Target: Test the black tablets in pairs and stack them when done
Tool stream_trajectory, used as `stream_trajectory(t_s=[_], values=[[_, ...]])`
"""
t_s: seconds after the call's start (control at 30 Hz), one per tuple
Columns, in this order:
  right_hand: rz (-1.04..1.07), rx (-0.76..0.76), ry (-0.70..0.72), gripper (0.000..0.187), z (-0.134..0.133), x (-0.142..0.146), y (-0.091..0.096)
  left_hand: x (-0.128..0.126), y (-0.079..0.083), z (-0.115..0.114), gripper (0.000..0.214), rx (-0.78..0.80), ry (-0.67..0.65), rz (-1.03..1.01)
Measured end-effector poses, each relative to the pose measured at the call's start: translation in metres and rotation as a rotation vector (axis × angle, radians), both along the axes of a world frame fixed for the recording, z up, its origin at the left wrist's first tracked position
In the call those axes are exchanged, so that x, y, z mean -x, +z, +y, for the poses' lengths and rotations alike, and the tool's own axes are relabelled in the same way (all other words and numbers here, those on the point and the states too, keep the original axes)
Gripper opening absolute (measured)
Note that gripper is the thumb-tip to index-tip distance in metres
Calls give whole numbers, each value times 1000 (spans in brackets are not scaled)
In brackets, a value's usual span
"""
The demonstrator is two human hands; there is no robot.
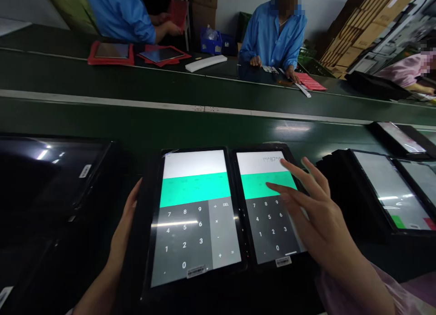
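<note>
Two tablets lie side by side in a black tray (136, 242), both showing a calculator. The left tablet (185, 231) has a blank entry area above its keypad. On the right tablet (269, 233) a row of characters, including 87, shows at the top. My right hand (316, 215) is over the right tablet, fingers spread, its index fingertip at the green band; whether it touches the glass I cannot tell. Along the tray's left side my left hand (121, 235) grips the edge, most of its fingers hidden behind it.
Dark tablets (51, 174) lie at the left. Stacked black trays with lit tablets (391, 192) stand at the right. Across the green bench (163, 124), a co-worker in blue (272, 38) handles something flat; another person's hands (170, 27) hold a red sleeve. Red-wrapped tablets (112, 51) lie there.
</note>
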State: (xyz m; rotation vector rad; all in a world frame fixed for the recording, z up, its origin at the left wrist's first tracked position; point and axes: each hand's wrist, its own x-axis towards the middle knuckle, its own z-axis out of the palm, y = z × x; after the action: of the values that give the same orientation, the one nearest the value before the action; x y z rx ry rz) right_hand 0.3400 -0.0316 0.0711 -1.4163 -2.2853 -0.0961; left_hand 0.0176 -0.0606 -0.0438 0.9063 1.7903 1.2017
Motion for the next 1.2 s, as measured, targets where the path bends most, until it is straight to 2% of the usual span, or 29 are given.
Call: stream_trajectory(t_s=[0.1, 0.2, 0.37, 0.43, 0.53, 0.6, 0.7, 0.9, 0.97, 1.07, 1.2], values=[[-61, 85, 162, 40, 1, 34, 9, 4, 9, -3, 62, 61, 130, -41], [-103, 152, 232, 43, 9, 62, 5, 16, 12, -10, 45, -59, 162, 9], [-197, 254, 250, 45, 23, 78, -3, 47, -8, -28, 28, -397, -119, 124], [-206, 244, 206, 45, 25, 75, -3, 47, -12, -34, 29, -480, -168, 121], [-172, 186, 142, 45, 24, 73, -2, 36, -9, -38, 34, -551, -219, 175], [-157, 185, 166, 45, 21, 76, -1, 28, -4, -39, 36, -555, -256, 235], [-173, 214, 228, 44, 19, 81, -2, 21, 2, -40, 36, -517, -223, 242], [-145, 135, 154, 43, 16, 78, -4, 17, 12, -40, 32, -443, -240, 281], [-122, 126, 224, 41, 11, 81, -4, 17, 15, -37, 30, -457, -271, 310], [-117, 195, 368, 40, 2, 93, -4, 19, 17, -33, 29, -495, -310, 361], [-150, 265, 390, 41, -4, 102, -4, 20, 16, -30, 33, -519, -359, 408]])
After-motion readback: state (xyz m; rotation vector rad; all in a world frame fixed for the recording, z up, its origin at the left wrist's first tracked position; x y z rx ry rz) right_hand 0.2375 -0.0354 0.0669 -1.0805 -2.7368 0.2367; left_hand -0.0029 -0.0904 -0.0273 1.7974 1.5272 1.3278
